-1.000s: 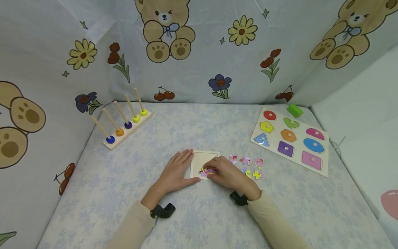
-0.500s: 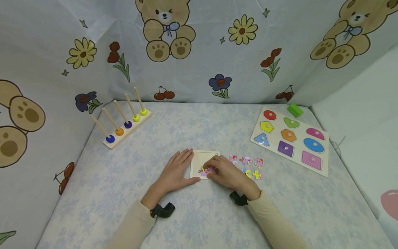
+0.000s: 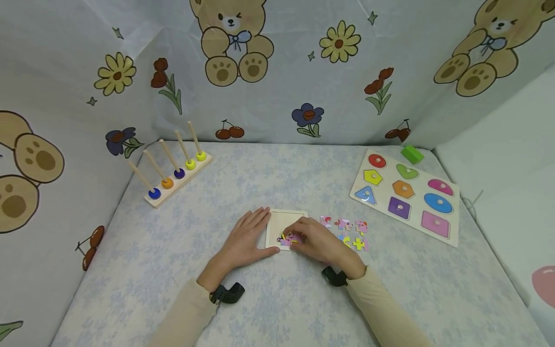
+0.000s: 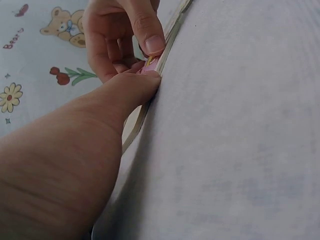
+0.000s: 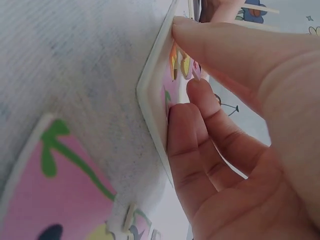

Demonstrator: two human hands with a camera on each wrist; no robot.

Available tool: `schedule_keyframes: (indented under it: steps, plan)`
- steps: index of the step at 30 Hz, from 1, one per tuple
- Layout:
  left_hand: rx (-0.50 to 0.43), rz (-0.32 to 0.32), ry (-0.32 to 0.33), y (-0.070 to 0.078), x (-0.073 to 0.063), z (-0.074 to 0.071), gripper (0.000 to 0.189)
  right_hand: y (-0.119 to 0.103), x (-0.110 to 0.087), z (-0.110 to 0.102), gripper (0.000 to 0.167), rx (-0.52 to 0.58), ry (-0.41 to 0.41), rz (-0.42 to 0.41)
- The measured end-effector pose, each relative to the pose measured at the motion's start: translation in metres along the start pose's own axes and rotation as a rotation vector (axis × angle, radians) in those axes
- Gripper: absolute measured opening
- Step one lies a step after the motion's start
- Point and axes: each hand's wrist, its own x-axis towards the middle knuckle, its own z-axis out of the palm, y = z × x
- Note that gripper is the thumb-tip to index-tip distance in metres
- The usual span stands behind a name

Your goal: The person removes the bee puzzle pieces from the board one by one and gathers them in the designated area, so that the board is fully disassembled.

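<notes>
A small square wooden puzzle tray [image 3: 282, 220] lies between the hands in the head view, with pink jigsaw pieces [image 3: 284, 241] along its near side. My left hand [image 3: 247, 238] rests with straight fingers along the tray's left edge, its thumb at the near rim. Over the near right part of the tray, my right hand [image 3: 315, 240] curls its fingers and pinches a small puzzle piece [image 5: 186, 66], seen slightly raised between thumb and forefinger in the right wrist view. The fingers hide much of that piece. Several loose puzzle pieces [image 3: 359, 243] lie right of the tray.
A shape board [image 3: 380, 193] with coloured knobbed shapes lies at the right, a green block [image 3: 412, 154] behind it. At the back left stands a wooden peg rack [image 3: 173, 190] with one coloured bead on each upright peg. A bear-printed cloth [image 3: 277, 115] hangs behind the table.
</notes>
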Motion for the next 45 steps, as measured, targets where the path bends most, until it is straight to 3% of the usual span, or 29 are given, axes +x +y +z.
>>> schedule_keyframes:
  steps: [8,21,31,45]
  plan:
    - [0.004,-0.001,-0.004,0.001,0.000,0.000,0.102,0.001,-0.001,-0.002,0.032,0.000,-0.003,-0.027]
    - [0.012,0.000,-0.003,0.001,0.000,0.000,0.103,0.000,-0.012,-0.007,0.031,-0.047,0.064,-0.066]
    - [0.025,-0.023,-0.012,0.002,0.001,-0.002,0.103,0.006,-0.039,-0.023,0.029,0.021,0.159,-0.044]
    - [-0.016,-0.009,0.001,0.002,0.000,-0.001,0.103,0.024,-0.075,-0.030,0.029,-0.010,0.252,-0.010]
